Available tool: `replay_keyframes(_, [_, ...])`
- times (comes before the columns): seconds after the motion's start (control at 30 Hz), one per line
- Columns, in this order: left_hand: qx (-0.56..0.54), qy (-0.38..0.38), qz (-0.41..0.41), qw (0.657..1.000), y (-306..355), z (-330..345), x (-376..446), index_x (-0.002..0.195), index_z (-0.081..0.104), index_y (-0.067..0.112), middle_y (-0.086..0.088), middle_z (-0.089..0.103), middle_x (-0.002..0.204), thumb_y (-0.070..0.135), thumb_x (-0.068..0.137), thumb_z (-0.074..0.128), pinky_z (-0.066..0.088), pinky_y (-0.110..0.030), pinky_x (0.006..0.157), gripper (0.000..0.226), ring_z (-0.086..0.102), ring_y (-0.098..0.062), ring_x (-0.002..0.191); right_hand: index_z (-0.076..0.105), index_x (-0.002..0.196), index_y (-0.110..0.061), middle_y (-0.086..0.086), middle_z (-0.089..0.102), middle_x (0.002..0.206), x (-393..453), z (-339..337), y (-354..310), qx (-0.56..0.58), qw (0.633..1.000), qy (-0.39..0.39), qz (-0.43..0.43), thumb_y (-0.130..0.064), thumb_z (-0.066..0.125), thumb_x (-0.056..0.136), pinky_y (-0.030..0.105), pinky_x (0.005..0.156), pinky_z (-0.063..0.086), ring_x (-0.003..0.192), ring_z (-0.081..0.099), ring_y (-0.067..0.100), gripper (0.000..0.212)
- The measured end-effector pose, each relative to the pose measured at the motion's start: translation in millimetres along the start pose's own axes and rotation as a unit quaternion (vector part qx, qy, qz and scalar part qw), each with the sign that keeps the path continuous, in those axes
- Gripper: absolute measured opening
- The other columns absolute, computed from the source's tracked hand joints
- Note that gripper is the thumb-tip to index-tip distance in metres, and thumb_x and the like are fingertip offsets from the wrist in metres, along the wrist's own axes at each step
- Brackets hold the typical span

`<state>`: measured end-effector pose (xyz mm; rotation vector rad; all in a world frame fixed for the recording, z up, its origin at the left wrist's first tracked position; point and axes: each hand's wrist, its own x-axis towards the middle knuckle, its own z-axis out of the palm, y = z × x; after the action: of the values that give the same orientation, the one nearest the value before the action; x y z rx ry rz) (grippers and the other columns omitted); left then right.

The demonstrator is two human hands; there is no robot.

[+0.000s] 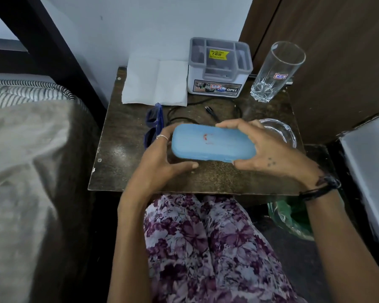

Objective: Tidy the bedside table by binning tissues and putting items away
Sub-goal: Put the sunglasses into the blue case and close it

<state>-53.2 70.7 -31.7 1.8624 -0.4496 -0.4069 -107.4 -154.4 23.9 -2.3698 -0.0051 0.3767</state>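
Light blue glasses case closed, held above front middle of bedside table. Left hand grips left end, thumb under front edge; right hand grips right end, fingers curled over top. Dark blue glasses lie just beside left hand. Black cable behind case. White tissue at back left, grey organiser beside it, tall glass back right, glass bowl behind right hand. Green-lined bin below table, right.

Dark speckled wooden bedside table, bearing: white unfolded paper tissue; grey-and-white plastic organiser box; tall clear drinking glass; black cable; dark blue sunglasses; clear glass ashtray.
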Motion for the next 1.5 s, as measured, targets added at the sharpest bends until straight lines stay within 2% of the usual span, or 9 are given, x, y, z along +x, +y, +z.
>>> replay_keyframes(0.13, [-0.002,-0.008,-0.040,0.999,-11,9,-5,0.106,0.044,0.038,0.021,0.055,0.104,0.022,0.064,0.083,0.049,-0.009,0.075,0.059,0.052,0.015,0.093,0.038,0.131,-0.044,-0.022,0.036,0.113,7,18,11,-0.034,0.998,-0.026,-0.035,-0.010,0.069,0.073,0.006,0.079,0.028,0.104,0.035,0.003,0.074])
replay_keyframes(0.27, [0.093,0.009,-0.009,0.996,-19,12,-4,0.105,0.050,0.029,0.011,0.051,0.101,0.027,0.062,0.084,0.038,-0.007,0.070,0.055,0.047,0.006,0.090,0.039,0.137,-0.031,-0.011,0.026,0.117,6,30,24,-0.060,0.996,0.003,-0.070,-0.010,0.070,0.075,0.023,0.095,0.038,0.113,0.032,0.005,0.073])
replay_keyframes(0.4, [0.217,0.067,0.023,0.974,-26,19,-6,0.118,0.055,0.004,-0.009,0.054,0.109,0.034,0.058,0.085,0.023,-0.016,0.079,0.073,0.032,-0.009,0.098,0.039,0.139,-0.035,-0.016,0.028,0.115,7,26,30,-0.114,0.989,-0.002,-0.094,-0.020,0.069,0.076,0.029,0.087,0.048,0.106,0.042,0.010,0.072])
replay_keyframes(0.63, [0.127,0.109,-0.048,0.985,-25,21,-3,0.138,0.032,0.026,0.014,0.052,0.109,0.028,0.049,0.089,0.033,-0.041,0.098,0.105,0.044,-0.021,0.116,0.040,0.118,-0.041,-0.011,0.054,0.118,15,2,23,-0.096,0.992,0.031,-0.081,-0.042,0.050,0.083,0.017,0.067,0.041,0.087,0.055,0.004,0.037])
replay_keyframes(0.8, [0.117,0.113,-0.058,0.985,-22,21,-2,0.142,0.004,0.039,0.005,0.064,0.114,0.034,0.045,0.089,0.030,-0.042,0.102,0.129,0.049,-0.021,0.121,0.037,0.100,-0.029,-0.003,0.052,0.106,29,-12,15,-0.146,0.988,0.007,-0.056,-0.044,0.035,0.097,0.042,0.073,0.046,0.089,0.053,0.019,0.016])
replay_keyframes(1.0, [0.129,0.096,-0.042,0.986,-21,19,-2,0.142,0.015,0.044,0.019,0.057,0.105,0.037,0.049,0.087,0.031,-0.037,0.095,0.117,0.049,-0.017,0.116,0.070,0.097,-0.014,-0.002,0.046,0.095,55,-12,8,-0.181,0.976,0.119,-0.022,-0.024,0.063,0.087,0.030,0.074,0.038,0.092,0.045,0.016,0.015])
replay_keyframes(1.23, [0.155,0.068,-0.065,0.983,-24,21,1,0.141,0.020,0.044,0.011,0.050,0.134,0.043,0.057,0.082,0.012,-0.022,0.082,0.105,0.034,-0.015,0.119,0.062,0.120,-0.014,0.004,0.053,0.108,61,0,-25,-0.178,0.974,0.136,-0.014,-0.022,0.066,0.086,0.039,0.086,0.048,0.089,0.056,0.019,0.036])
replay_keyframes(1.4, [0.169,0.058,-0.060,0.982,-24,21,2,0.142,0.021,0.041,0.010,0.047,0.132,0.042,0.059,0.082,0.012,-0.023,0.075,0.103,0.033,-0.013,0.115,0.069,0.105,-0.019,0.001,0.063,0.098,70,26,-83,-0.146,0.969,0.163,-0.117,-0.022,0.059,0.089,0.034,0.078,0.048,0.086,0.057,0.014,0.019])
replay_keyframes(1.5, [0.154,0.062,-0.058,0.984,-25,22,2,0.139,0.026,0.040,0.010,0.048,0.130,0.040,0.058,0.083,0.016,-0.027,0.081,0.099,0.033,-0.012,0.112,0.073,0.089,-0.018,0.000,0.065,0.081,91,43,-99,-0.174,0.971,0.149,-0.071,-0.031,0.059,0.088,0.030,0.066,0.044,0.082,0.062,0.021,0.019])
